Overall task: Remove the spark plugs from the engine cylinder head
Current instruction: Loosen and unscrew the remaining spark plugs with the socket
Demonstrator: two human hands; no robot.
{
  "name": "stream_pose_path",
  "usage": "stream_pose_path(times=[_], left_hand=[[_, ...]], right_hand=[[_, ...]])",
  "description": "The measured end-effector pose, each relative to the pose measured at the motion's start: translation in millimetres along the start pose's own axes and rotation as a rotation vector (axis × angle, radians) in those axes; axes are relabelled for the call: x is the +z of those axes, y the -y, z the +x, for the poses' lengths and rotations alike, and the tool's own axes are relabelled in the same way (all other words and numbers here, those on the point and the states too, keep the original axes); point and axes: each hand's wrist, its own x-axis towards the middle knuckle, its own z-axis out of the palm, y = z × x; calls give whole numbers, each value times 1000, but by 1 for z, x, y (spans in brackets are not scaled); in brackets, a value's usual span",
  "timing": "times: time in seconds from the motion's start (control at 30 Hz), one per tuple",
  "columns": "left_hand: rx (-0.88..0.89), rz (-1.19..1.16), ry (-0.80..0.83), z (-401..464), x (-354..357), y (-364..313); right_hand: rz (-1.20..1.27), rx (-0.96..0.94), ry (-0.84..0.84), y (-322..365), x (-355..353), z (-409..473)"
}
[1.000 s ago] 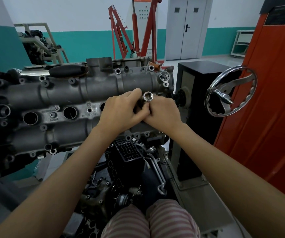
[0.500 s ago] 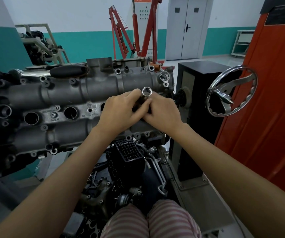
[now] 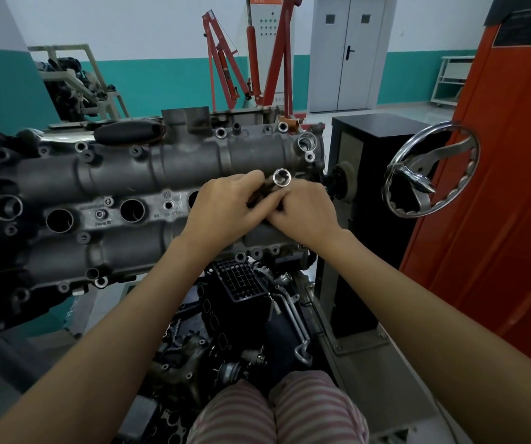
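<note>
Raised slightly, socket [image 3: 282, 178] gripped by both hands.

1. I see the cylinder head [image 3: 123, 184] as cast metal, dull grey, with a slightly rough, matt surface.
2. The socket [image 3: 282, 178] I make out between the hands is polished metal, bright and glossy at its rim.
3. The handwheel [image 3: 430, 174] looks chromed, smooth and mirror-bright.
4. The cabinet [image 3: 507, 187] beside it is painted orange with a smooth semi-gloss finish.
5. The trousers [image 3: 277, 411] are striped cloth, matt.
</note>
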Motion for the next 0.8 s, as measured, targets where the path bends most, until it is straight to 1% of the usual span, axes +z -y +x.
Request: stream_pose_path(times=[0.1,0.23,0.37,0.57,0.7,0.8], left_hand=[[11,-8,-15,-1,-2,-3],[-17,-10,-27,0,-2,-6],[25,37,-29,0,2,-3],[34,94,-64,0,4,1],[21,57,-56,-1,2,-2],[29,28,-49,-1,0,-4]], right_hand=[[-11,22,48,-2,2,2],[-30,18,87,-4,4,3],[-79,24,95,-5,3,2],[-21,40,54,-2,1,2],[26,0,-8,0,-1,0],[-16,-5,52,-2,1,1]])
